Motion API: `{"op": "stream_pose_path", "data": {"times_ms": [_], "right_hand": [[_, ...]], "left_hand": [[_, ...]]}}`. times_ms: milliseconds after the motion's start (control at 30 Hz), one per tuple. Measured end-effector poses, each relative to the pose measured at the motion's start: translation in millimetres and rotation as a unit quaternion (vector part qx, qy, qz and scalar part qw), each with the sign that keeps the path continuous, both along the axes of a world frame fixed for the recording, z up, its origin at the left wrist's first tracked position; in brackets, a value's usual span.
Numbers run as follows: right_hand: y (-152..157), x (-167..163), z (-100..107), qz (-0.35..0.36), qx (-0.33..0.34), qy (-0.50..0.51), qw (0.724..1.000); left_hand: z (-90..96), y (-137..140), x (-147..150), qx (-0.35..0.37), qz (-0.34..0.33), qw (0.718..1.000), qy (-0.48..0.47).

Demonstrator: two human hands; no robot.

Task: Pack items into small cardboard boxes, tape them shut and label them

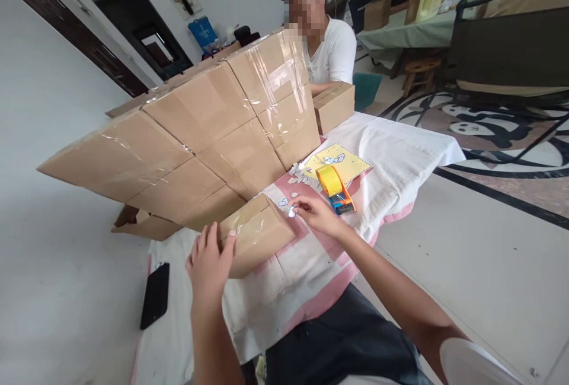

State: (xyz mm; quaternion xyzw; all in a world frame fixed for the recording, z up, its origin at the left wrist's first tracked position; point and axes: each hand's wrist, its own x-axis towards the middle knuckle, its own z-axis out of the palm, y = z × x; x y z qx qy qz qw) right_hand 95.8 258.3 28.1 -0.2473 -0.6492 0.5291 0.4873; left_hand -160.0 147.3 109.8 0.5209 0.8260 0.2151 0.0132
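Note:
A taped cardboard box lies on the cloth-covered table in front of me. My left hand rests on its left end, with the fingers apart over the edge and the thumb on top. Near the box's right end, my right hand pinches a small white sticker between thumb and fingertips. Another small white piece lies just beyond it. Past my right hand stands a tape dispenser with a yellow roll and an orange and blue frame. It overlaps a yellow sheet bearing several whitish pieces.
Stacked taped boxes form a wall across the table's far left. A black phone lies at the left edge. Opposite sits a person in a white shirt, beside another box. White scraps lie near the stack.

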Motion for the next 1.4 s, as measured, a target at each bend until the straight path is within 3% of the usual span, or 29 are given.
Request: {"op": "stream_pose_path", "data": {"times_ms": [100, 167, 333, 733, 867, 933, 1067, 1267, 1400], "right_hand": [[11, -6, -17, 0.053, -0.01, 0.021, 0.998], [10, -11, -21, 0.084, -0.005, 0.02, 0.996], [1, -18, -25, 0.126, -0.032, 0.032, 0.991], [-3, -38, -44, 0.089, -0.066, 0.043, 0.993], [-17, -43, -46, -0.089, -0.065, -0.015, 0.994], [-33, -46, -50, -0.131, -0.058, -0.015, 0.99], [-58, -55, -58, -0.093, -0.049, 0.017, 0.994], [-61, -57, -62, -0.077, -0.021, 0.013, 0.997], [-73, -52, -67, -0.062, -0.041, -0.003, 0.997]], "left_hand": [[-15.9, 8, -38, -0.02, -0.041, 0.994, -0.095], [-21.1, 7, -51, -0.006, -0.075, 0.991, -0.108], [-19.5, 3, -49, -0.002, -0.086, 0.992, -0.093], [-13.7, 3, -37, -0.021, -0.074, 0.994, -0.077], [-15.5, 3, -37, -0.024, -0.058, 0.996, -0.071], [-16.9, 4, -38, -0.024, -0.055, 0.996, -0.071], [-17.6, 5, -39, -0.029, -0.054, 0.996, -0.069], [-17.0, 6, -38, -0.029, -0.051, 0.996, -0.066], [-17.7, 6, -38, -0.03, -0.049, 0.996, -0.063]]}}
